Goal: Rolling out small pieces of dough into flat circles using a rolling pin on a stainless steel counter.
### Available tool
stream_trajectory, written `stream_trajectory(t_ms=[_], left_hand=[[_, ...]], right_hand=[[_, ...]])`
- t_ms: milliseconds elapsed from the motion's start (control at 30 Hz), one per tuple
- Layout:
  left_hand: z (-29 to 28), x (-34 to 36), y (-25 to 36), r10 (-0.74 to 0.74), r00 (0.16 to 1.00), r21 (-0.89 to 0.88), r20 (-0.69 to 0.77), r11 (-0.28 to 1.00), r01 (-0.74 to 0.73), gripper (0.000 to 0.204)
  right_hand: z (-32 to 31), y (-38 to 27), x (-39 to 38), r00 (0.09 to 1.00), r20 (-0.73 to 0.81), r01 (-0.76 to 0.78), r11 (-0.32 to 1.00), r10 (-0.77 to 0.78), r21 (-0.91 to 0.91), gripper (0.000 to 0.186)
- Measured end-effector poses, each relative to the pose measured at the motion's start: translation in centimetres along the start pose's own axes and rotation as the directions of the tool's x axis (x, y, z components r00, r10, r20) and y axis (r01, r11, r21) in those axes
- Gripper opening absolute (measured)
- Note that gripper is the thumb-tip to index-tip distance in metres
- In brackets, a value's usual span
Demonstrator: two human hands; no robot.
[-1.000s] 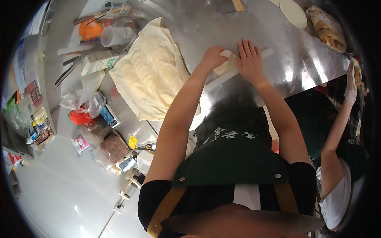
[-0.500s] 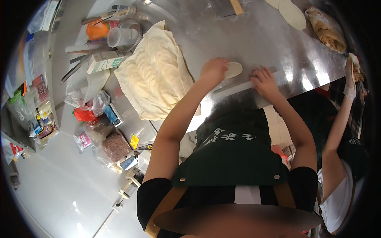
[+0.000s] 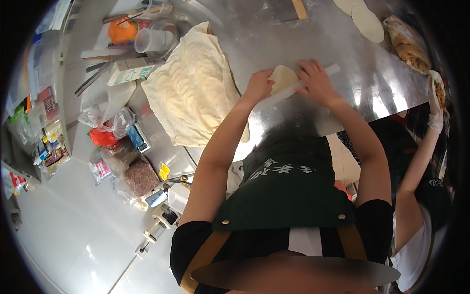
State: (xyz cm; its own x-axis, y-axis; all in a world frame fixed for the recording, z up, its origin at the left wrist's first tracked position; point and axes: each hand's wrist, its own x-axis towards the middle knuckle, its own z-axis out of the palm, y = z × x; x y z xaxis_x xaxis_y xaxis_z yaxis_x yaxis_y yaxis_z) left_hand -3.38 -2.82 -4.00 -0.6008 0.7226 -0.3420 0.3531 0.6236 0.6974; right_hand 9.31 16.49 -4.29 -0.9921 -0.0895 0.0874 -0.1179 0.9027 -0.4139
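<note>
A small pale dough round [image 3: 284, 78] lies on the steel table in front of me. My left hand [image 3: 259, 87] pinches its left edge. A white rolling pin [image 3: 332, 69] slants across the near side of the dough, running under my right hand [image 3: 316, 82]. That hand rests over the pin with its fingers stretched out and apart, its fingertips beyond the pin next to the dough. Left of my left hand, a large cream cloth [image 3: 193, 93] with lumpy shapes beneath it is spread on the table; what it covers is hidden.
Flat dough rounds [image 3: 368, 24] and a bag of brown filling [image 3: 407, 44] lie at the far right. There, a co-worker's gloved hand [image 3: 435, 121] holds filled dough. On the left stand clear plastic tubs [image 3: 149, 40], a carton [image 3: 131, 71] and a bag of dark grains [image 3: 141, 177].
My right hand has moved left and away from me, bringing the rolling pin against the dough. The dough round looks wider and turned. My left hand has shifted slightly toward its edge.
</note>
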Motion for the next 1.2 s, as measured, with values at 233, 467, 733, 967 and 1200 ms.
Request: stream_trajectory(t_ms=[233, 467, 733, 967, 1200], left_hand=[[0.5, 0.3, -0.4, -0.084, 0.996, -0.155, -0.022, 0.985, 0.079, 0.025], [1.2, 2.9, -1.5, -0.162, 0.985, -0.443, 0.066, 0.880, 0.174, 0.031], [-0.3, 5.2, 2.8, -0.097, 0.949, 0.167, 0.299, 0.985, 0.048, 0.020], [1.9, 0.6, 4.7, 0.133, 0.983, 0.561, 0.126, 0.808, -0.181, 0.012], [-1.7, -1.2, 5.5, -0.060, 0.993, 0.097, -0.104, 0.993, 0.070, 0.014]], right_hand=[[2.3, -1.7, -0.5, 0.961, -0.194, -0.227, 0.964, 0.199, -0.137, 0.049], [2.6, -1.9, -0.1, 0.965, -0.144, -0.245, 0.950, 0.219, -0.195, 0.051], [2.4, -1.2, 4.4, 0.949, -0.160, -0.305, 0.922, 0.273, -0.238, 0.050], [1.7, -2.0, -5.9, 0.983, -0.067, -0.172, 0.984, 0.169, -0.037, 0.048], [-0.9, -0.9, -7.6, 0.995, 0.082, -0.059, 0.994, 0.052, 0.087, 0.033]])
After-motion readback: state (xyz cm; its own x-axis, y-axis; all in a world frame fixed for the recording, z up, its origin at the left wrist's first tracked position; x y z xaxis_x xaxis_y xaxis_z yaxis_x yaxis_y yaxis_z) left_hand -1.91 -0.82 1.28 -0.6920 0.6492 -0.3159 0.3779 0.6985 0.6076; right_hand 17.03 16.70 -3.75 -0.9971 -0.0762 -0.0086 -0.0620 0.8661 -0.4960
